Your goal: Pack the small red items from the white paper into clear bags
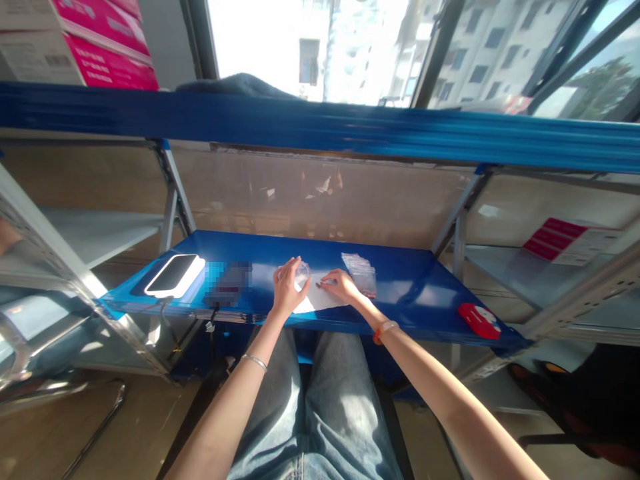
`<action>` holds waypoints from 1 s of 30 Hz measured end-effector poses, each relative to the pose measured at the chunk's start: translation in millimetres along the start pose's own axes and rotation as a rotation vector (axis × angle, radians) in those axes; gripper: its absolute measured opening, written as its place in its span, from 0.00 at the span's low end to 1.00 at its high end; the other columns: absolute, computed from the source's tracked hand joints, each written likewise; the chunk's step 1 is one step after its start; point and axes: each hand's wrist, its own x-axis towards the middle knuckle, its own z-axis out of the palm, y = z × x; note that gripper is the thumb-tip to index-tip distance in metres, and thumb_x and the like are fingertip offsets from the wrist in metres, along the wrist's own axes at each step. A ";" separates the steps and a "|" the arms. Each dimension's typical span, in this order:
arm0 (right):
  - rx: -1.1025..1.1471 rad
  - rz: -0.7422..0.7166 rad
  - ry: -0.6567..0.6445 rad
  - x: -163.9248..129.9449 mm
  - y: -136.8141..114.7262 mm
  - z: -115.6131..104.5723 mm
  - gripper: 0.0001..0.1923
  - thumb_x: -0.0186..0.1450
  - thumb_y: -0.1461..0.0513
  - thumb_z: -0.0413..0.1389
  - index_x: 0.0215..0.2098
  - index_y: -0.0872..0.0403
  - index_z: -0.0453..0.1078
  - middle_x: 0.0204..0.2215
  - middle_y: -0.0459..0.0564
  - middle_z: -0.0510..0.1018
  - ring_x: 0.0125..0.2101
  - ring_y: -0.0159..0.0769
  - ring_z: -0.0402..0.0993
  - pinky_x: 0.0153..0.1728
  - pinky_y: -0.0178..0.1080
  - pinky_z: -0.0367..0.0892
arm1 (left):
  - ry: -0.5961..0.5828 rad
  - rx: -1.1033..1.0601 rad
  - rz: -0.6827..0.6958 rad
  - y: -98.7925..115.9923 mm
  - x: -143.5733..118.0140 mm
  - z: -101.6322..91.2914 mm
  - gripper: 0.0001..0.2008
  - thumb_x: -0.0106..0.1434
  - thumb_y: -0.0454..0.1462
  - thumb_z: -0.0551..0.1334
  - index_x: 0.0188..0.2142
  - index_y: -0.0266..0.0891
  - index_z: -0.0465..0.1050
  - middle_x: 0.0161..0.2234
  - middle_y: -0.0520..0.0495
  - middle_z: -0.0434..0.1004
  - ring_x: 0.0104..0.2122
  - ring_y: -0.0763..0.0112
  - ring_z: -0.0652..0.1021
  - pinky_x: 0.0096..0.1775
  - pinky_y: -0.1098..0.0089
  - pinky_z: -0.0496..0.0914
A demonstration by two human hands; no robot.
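While the left hand (pixel 286 288) curls its fingers around a small clear bag (pixel 302 272) above the blue bench (pixel 415 293), the right hand (pixel 340 285) pinches a tiny dark part (pixel 319 285) against white paper (pixel 320 300). A stack of clear bags (pixel 361 272) lies just beside the right hand.

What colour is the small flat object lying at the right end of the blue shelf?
Red, with a small white mark: the small flat object shows best in the head view.

Blue shelf (pixel 410 287), red-and-white case (pixel 479 320), pink-and-white boxes (pixel 100 47), black phone screen (pixel 173 275) in white surround, faded blue jeans (pixel 320 413), orange bracelet (pixel 383 330).
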 end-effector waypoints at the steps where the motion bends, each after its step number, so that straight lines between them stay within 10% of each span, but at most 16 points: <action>1: 0.007 -0.006 0.008 1.3 0.3 1.9 0.07 0.55 0.61 0.60 0.31 0.54 0.78 0.32 0.51 0.79 0.38 0.39 0.72 0.42 0.38 0.64 | -0.002 0.000 0.001 0.0 0.0 -0.1 0.26 0.60 0.41 0.59 0.57 0.39 0.57 0.53 0.38 0.69 0.55 0.58 0.68 0.55 0.58 0.56; 19: 0.178 -0.155 0.248 19.6 -66.7 -13.1 0.07 0.59 0.58 0.58 0.33 0.51 0.77 0.39 0.53 0.76 0.44 0.40 0.69 0.44 0.41 0.63 | -0.003 0.012 0.022 -2.4 -1.2 1.5 0.28 0.59 0.43 0.61 0.56 0.37 0.58 0.52 0.37 0.71 0.53 0.57 0.70 0.53 0.59 0.57; 30: -0.084 0.188 0.096 0.0 -37.1 13.6 0.07 0.56 0.61 0.59 0.30 0.56 0.75 0.36 0.54 0.75 0.38 0.39 0.71 0.39 0.38 0.66 | 0.018 -0.003 -0.016 0.1 0.0 1.2 0.26 0.59 0.42 0.61 0.55 0.38 0.59 0.52 0.37 0.70 0.54 0.57 0.69 0.54 0.58 0.56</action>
